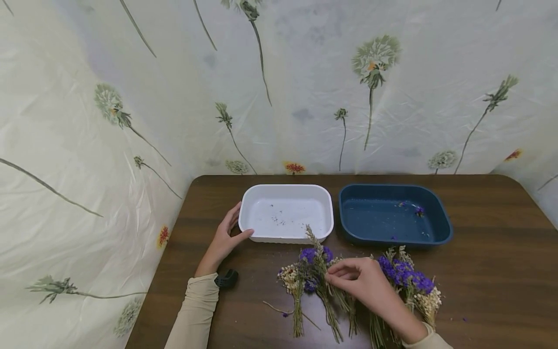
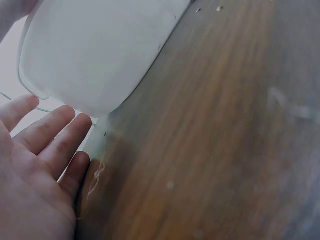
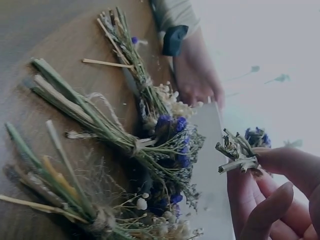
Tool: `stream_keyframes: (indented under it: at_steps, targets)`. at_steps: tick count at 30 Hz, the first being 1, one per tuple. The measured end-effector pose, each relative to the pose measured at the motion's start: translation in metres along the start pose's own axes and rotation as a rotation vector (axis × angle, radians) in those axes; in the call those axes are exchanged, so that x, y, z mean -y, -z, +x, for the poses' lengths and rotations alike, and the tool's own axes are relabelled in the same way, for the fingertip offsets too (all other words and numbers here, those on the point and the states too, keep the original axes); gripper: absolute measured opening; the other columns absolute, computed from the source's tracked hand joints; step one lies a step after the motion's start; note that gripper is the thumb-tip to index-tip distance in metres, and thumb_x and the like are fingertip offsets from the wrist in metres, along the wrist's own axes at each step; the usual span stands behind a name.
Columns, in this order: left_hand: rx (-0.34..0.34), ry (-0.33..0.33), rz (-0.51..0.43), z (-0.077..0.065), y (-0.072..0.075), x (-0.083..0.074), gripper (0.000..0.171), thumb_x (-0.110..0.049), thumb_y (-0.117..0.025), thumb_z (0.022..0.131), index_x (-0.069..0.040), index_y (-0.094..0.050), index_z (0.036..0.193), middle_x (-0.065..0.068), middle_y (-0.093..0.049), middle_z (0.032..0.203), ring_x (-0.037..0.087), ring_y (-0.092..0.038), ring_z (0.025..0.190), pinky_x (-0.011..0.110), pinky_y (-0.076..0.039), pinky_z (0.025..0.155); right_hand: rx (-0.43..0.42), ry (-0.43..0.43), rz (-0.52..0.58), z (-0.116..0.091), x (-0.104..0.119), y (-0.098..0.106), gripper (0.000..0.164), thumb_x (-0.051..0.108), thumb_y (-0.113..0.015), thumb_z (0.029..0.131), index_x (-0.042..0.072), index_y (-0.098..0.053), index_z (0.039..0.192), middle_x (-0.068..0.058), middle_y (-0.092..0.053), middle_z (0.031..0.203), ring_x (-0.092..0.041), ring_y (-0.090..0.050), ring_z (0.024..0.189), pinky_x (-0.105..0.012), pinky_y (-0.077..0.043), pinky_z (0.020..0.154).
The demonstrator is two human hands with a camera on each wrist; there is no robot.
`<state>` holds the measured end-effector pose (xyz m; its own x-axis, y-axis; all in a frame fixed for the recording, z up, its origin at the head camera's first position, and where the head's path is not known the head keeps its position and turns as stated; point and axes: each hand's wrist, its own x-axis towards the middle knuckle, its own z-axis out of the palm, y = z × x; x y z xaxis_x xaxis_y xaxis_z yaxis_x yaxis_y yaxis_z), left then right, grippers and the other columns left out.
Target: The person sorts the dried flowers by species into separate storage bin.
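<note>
My left hand lies at the left end of a white plastic tray, thumb on its front corner. The left wrist view shows its fingers fairly straight, fingertips right at the tray. My right hand is over the bunches in front of the trays. Its thumb and fingers pinch a small bunch of dried flowers near the cut stem ends; purple blossoms show behind the fingers. Below it lie several twine-tied bunches, among them one with cream flowers and one with purple and grey-green heads.
Right of the white tray stands a dark blue tray with a few purple petals in it. More purple and cream bunches lie near my right forearm. A loose stem rests on the brown table. A flower-patterned curtain hangs behind.
</note>
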<state>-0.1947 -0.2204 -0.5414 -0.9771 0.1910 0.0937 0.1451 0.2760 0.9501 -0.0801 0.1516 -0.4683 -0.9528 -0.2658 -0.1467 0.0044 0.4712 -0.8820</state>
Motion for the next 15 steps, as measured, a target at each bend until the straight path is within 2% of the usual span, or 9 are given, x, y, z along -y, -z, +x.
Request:
stream_keyframes:
  at_steps: [3,15]
  targets:
    - [0.001,-0.004,-0.004,0.000,0.000,0.001,0.085,-0.012,-0.078,0.092,-0.024,-0.033,0.162,0.006,-0.037,0.167,0.028,-0.036,0.155,0.057,-0.027,0.127,-0.009,-0.002,-0.003,0.004,0.001,0.001,0.018,0.031,-0.082,0.089,0.015,-0.081,0.097,-0.001,-0.080,0.091,-0.008,-0.075,0.078,-0.024,-0.061,0.069]
    - [0.001,-0.001,-0.007,0.000,0.000,-0.001,0.085,-0.012,-0.079,0.092,-0.025,-0.033,0.163,0.005,-0.036,0.168,0.027,-0.035,0.155,0.056,-0.028,0.127,-0.007,-0.032,0.045,0.020,0.007,0.005,0.022,0.032,-0.082,0.090,0.012,-0.081,0.099,-0.004,-0.080,0.093,-0.012,-0.076,0.080,-0.027,-0.061,0.069]
